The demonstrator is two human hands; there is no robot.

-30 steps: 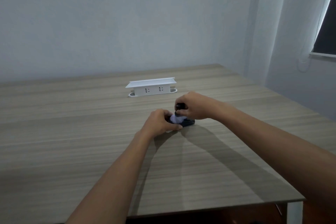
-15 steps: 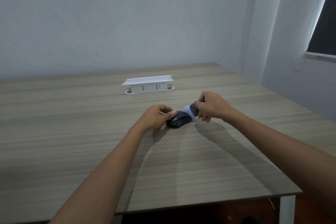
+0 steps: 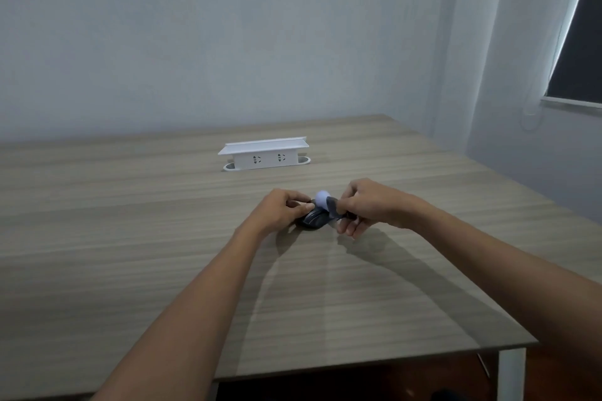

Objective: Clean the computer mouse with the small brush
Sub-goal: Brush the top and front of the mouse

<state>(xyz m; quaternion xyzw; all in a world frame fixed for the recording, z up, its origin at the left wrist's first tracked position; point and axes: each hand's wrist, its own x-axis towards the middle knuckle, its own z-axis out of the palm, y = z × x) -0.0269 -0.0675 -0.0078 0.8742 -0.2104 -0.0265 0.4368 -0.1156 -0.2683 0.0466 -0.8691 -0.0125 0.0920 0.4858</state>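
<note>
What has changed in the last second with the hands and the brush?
The right hand swept the brush from over the mouse out to its right end, then partway back. The left hand kept steadying the mouse; the power strip stayed put.

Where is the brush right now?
In the head view the brush is near the table's centre, held in the right hand, its white head at the far end of the mouse that the left hand steadies.
</note>
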